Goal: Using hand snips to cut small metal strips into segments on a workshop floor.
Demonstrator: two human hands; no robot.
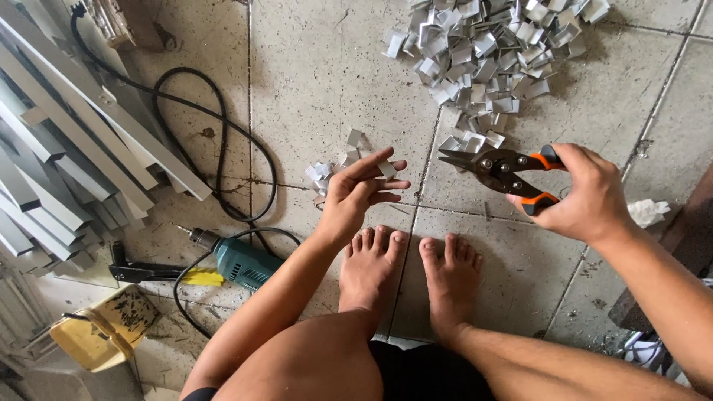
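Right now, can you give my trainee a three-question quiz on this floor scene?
1. True or false: the right hand holds the snips.
2. What does the left hand pinch?
A. the black cord
B. a small metal clip
C. the drill
3. Fill in: the big clip pile lies at the ____ of the view, beyond the snips.

Key
1. True; orange-and-black handles in the grip, jaws pointing left.
2. B; a few more clips lie just left of the fingers.
3. Top.
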